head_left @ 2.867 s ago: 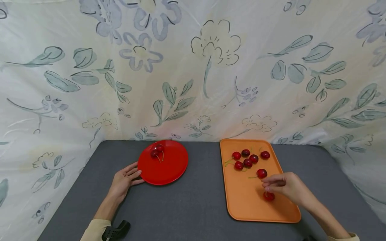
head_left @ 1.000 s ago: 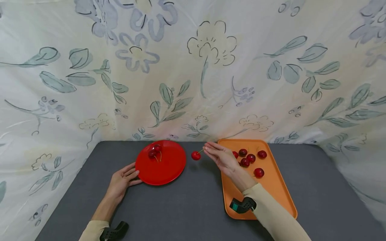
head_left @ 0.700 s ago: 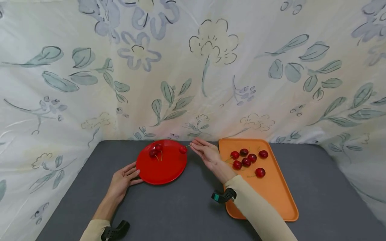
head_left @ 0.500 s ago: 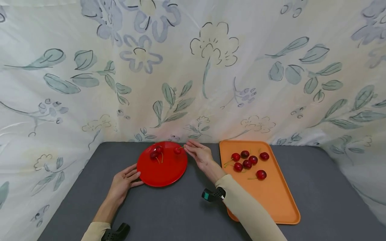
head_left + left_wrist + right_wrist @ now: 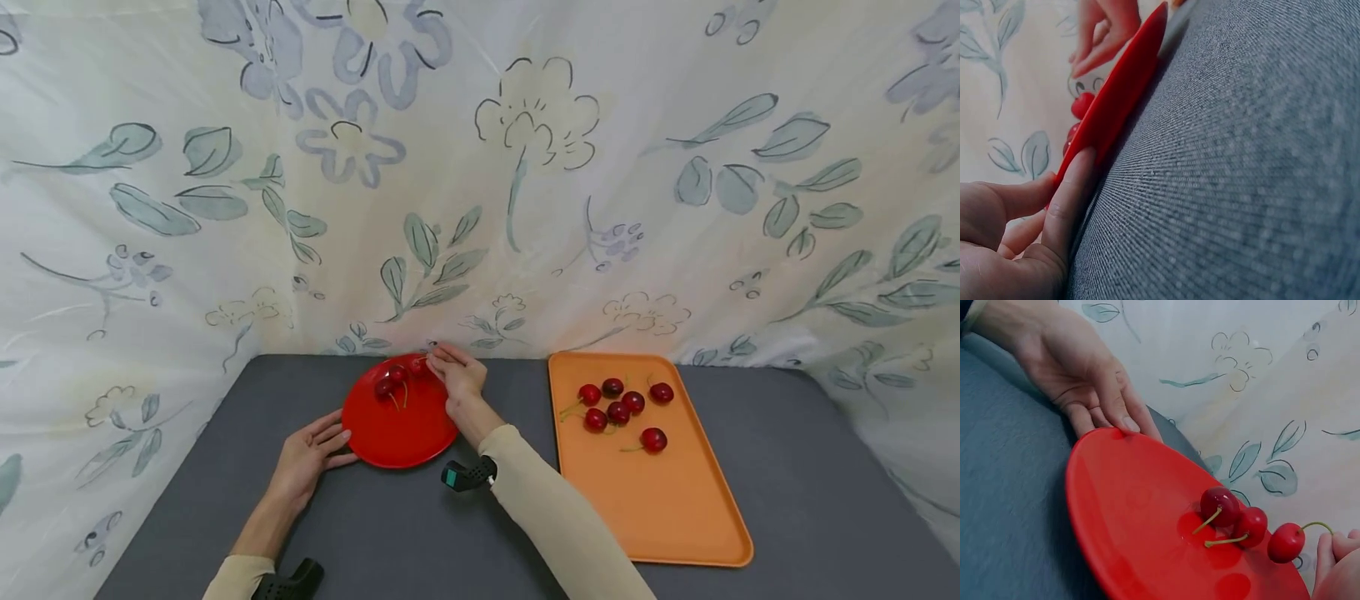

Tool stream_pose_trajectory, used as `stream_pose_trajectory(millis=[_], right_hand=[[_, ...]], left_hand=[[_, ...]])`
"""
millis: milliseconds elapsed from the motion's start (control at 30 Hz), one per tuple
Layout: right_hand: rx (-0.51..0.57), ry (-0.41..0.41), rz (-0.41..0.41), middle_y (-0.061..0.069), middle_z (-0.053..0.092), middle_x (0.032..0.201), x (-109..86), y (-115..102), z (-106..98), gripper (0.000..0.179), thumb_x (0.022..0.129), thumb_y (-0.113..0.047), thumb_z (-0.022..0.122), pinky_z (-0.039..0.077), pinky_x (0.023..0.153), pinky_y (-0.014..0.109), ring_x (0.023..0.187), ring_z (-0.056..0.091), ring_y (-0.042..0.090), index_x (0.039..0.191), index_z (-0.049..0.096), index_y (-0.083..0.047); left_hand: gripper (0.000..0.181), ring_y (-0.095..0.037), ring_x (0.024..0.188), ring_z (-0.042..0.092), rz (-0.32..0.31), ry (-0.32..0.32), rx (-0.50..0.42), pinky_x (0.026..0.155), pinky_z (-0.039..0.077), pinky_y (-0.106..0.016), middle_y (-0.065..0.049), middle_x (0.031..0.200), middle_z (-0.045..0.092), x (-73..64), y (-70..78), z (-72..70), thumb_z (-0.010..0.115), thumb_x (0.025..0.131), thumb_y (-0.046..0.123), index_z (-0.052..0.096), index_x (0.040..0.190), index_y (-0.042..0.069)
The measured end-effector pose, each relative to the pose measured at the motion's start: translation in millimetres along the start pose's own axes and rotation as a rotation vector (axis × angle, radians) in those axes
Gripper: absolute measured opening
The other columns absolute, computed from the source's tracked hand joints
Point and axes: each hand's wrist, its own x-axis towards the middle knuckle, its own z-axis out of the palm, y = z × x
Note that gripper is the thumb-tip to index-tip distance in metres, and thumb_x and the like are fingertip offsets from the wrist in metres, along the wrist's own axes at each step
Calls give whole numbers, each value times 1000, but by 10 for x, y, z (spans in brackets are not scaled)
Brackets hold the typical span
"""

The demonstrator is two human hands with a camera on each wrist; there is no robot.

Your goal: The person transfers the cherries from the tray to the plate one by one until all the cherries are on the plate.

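Observation:
My right hand (image 5: 461, 387) pinches a cherry (image 5: 1286, 542) by its green stem. In the right wrist view that cherry hangs over the far part of the red plate (image 5: 401, 429), close beside two other cherries (image 5: 1219, 506) lying there with stems attached. Whether it touches the plate is hard to tell. My left hand (image 5: 303, 458) holds the plate's left rim, thumb at the edge and fingers against it; the left wrist view shows one finger (image 5: 1069, 200) along the plate's underside. Part of the plate's right side is hidden behind my right hand.
An orange tray (image 5: 660, 508) lies to the right, with several dark red cherries (image 5: 618, 412) mostly in its far half and one cherry (image 5: 653, 440) nearer its middle. A grey cloth (image 5: 375, 533) covers the table. Floral fabric (image 5: 420, 167) hangs behind.
My right hand picked a cherry from the near part of the orange tray and carried it left over the red plate's far side. My left hand has stayed at the plate's rim.

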Motion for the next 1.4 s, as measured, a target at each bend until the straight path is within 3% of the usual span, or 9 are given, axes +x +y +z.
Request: stream_pose_trajectory(millis=[167, 367, 533, 833, 1100, 1400], right_hand=[[32, 47, -17, 19, 71, 98, 25, 65, 63, 30, 83, 14, 67, 59, 85, 36, 91, 71, 27, 112, 70, 8], [1, 54, -36, 21, 71, 96, 15, 104, 52, 30, 82, 17, 66, 59, 85, 40, 83, 71, 22, 111, 69, 10], [-170, 13, -41, 17, 71, 85, -40, 88, 14, 26, 83, 16, 67, 60, 80, 39, 80, 72, 23, 108, 71, 10], [-460, -78, -21, 15, 73, 86, -120, 65, -28, 21, 84, 11, 68, 61, 75, 34, 76, 72, 21, 103, 74, 6], [-829, -125, -172, 6, 72, 73, -173, 144, -15, 9, 83, 4, 74, 61, 63, 26, 64, 69, 15, 89, 77, -1], [-898, -134, -193, 3, 71, 70, -166, 183, 3, 7, 80, 0, 78, 61, 65, 26, 65, 70, 11, 86, 79, -3]], left_hand=[[57, -6, 98, 66, -1, -1, 0, 85, 58, -33, -27, 146, 39, 11, -5, 6, 55, 101, 9, 31, 152, 0], [56, -6, 98, 66, -1, -5, -10, 85, 58, -33, -26, 147, 38, 16, -12, -7, 53, 102, 9, 30, 152, 0], [56, -5, 99, 66, -1, -12, -9, 86, 58, -33, -26, 148, 36, 13, -15, -5, 53, 102, 9, 30, 152, 1], [56, -4, 99, 65, 9, -3, 1, 86, 58, -33, -27, 148, 37, 4, -18, -2, 53, 102, 10, 30, 152, 1], [58, -5, 100, 65, 7, -9, 2, 86, 58, -33, -28, 148, 37, 7, -29, 4, 54, 102, 11, 29, 153, 0], [58, -5, 99, 65, 5, -8, 2, 85, 58, -34, -25, 146, 41, 59, -36, -17, 55, 101, 11, 30, 153, 2]])
